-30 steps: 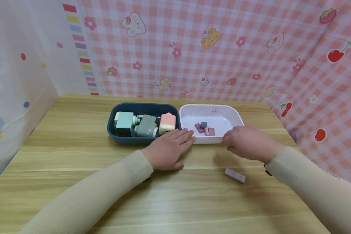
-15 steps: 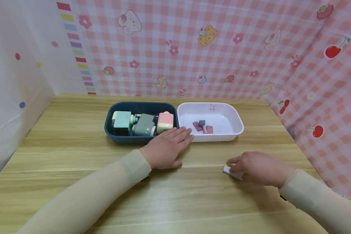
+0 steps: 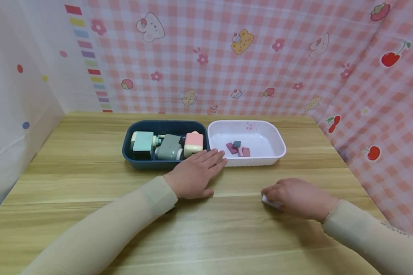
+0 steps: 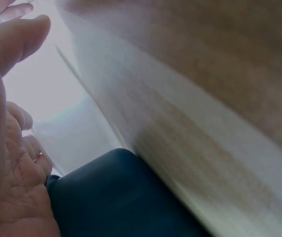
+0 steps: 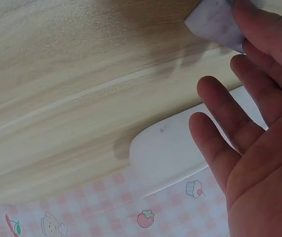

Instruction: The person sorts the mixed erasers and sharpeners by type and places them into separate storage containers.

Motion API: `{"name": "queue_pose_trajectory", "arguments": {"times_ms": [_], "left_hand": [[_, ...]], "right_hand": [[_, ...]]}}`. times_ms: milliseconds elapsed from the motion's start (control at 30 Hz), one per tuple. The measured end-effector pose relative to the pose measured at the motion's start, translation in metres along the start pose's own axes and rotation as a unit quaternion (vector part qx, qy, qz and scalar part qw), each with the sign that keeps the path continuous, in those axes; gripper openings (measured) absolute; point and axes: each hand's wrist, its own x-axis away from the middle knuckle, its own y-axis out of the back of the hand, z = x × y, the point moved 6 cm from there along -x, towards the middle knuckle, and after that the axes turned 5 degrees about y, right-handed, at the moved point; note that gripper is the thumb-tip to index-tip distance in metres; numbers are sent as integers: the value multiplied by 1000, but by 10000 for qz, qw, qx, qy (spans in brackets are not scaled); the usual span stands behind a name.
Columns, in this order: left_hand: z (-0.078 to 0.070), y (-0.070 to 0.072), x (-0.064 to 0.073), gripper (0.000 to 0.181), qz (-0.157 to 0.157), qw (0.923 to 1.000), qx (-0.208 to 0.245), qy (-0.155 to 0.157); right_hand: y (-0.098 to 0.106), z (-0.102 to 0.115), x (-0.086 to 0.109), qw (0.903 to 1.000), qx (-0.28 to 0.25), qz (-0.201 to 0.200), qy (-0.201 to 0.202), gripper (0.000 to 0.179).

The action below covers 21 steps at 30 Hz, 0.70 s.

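My right hand (image 3: 297, 199) pinches a pale lilac oblong block (image 3: 271, 203) between thumb and forefinger, low over the wooden table. In the right wrist view the block (image 5: 215, 23) pokes out past the thumb, while the other fingers stay loosely spread. My left hand (image 3: 197, 175) rests with straight fingers across the front rims of two bins where they meet. One is a dark blue bin (image 3: 148, 164), the other a white bin (image 3: 256, 162). Within the white one lie several small blocks, among them a pink block (image 3: 246, 152) and a grey-blue block (image 3: 237, 144).
In the blue bin sit a turquoise boxy gadget (image 3: 143, 141), a grey gadget (image 3: 169, 147) and a pink-and-cream gadget (image 3: 194, 143), resembling crank pencil sharpeners. Behind the table (image 3: 220, 236) hangs a pink checked cloth (image 3: 206, 49), which also covers the right side.
My right hand has come back from the white bin's front right corner to the lilac block on the table and taken hold of it. The left hand has stayed at the bins.
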Motion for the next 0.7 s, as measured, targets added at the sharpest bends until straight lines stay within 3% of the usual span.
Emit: {"name": "queue_pose_trajectory", "arguments": {"times_ms": [300, 467, 700], "left_hand": [[0, 1, 1, 95, -7, 10000, -17, -26], [0, 1, 1, 95, 4, 10000, -10, -26], [0, 1, 0, 94, -19, 10000, -28, -39]], "right_hand": [[1, 3, 1, 9998, -18, 73, -163, 44], [1, 6, 1, 9989, -416, 7, -204, 7], [-6, 3, 0, 9958, -697, 245, -540, 17]]}}
